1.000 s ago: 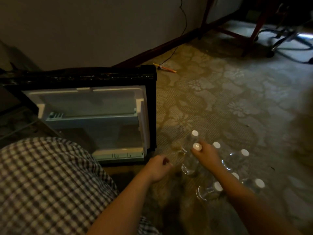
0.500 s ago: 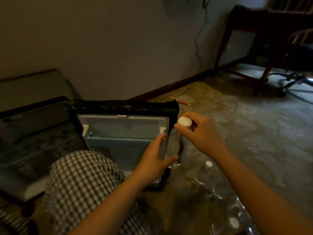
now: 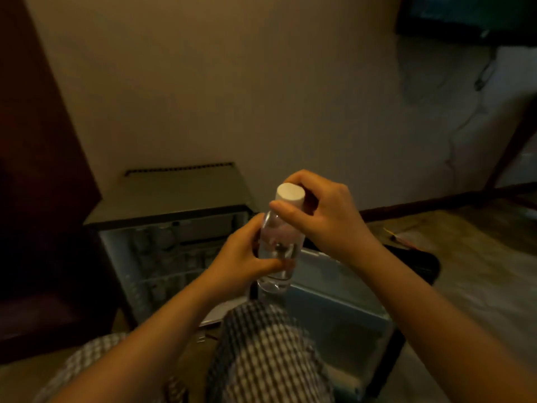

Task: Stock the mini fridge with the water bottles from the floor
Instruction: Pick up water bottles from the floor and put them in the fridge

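Note:
I hold a clear water bottle with a white cap upright in front of me, above my knee. My right hand grips its neck just under the cap. My left hand wraps around the lower body of the bottle. Behind the hands stands the mini fridge, its inside showing wire shelves with several bottles on them. Its open door swings out to the right, the pale inner shelves facing me.
My knee in checked cloth lies at the bottom centre, in front of the fridge opening. A dark wooden cabinet flanks the fridge on the left. Patterned carpet stretches to the right, with a furniture leg by the wall.
The bottle has come up off the floor and moved left toward the fridge. My left hand has closed round its lower body. My view has swung up, and the floor bottles have dropped out of sight.

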Tool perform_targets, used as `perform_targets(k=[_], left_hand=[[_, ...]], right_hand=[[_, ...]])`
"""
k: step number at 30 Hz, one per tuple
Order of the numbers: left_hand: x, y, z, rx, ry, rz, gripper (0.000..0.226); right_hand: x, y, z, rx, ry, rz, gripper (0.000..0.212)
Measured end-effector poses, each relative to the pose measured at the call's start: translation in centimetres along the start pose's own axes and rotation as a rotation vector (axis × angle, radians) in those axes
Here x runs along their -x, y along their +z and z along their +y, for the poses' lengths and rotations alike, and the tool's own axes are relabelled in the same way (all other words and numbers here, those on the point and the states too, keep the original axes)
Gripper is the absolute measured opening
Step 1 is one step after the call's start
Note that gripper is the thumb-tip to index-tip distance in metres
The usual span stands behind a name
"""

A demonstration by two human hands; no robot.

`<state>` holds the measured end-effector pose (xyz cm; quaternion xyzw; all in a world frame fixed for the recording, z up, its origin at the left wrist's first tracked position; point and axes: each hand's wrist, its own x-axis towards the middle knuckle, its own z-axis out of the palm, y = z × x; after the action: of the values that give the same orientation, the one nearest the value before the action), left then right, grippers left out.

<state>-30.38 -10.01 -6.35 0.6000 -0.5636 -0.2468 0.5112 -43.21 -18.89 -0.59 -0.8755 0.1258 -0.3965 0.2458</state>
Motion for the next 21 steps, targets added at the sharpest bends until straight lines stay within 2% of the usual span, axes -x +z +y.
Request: perform_targets(k=[5, 8, 12, 16, 21], left_hand=[[1.1, -5.9, -3.3, -0.031, -0.076, 0.126, 0.060], [1.8, -8.9, -6.1, -0.062, -0.148, 0.207, 0.061], [2.5, -11.2, -9.8, -0.074, -0.247, 0.237, 0.049], [2.1, -13.5, -13.6, -0.098, -0.293, 0.251, 0.040], [0.4, -15.9, -17.1, -0.111, -0.357, 0.230, 0.043]], right_hand=[[-3.6, 6.3, -0.4, -0.103, 0.095, -0.117, 0.029], [-5.0, 10.9, 0.1, -0.099, 0.234, -0.306, 0.043], [-5.7, 16.2, 1.2, -0.139, 0.318, -0.522, 0.065], [-6.8, 20.5, 2.9, -0.174, 0.339, -0.579, 0.068], [-9.0, 25.0, 5.6, -0.171, 0.385, -0.581, 0.065]])
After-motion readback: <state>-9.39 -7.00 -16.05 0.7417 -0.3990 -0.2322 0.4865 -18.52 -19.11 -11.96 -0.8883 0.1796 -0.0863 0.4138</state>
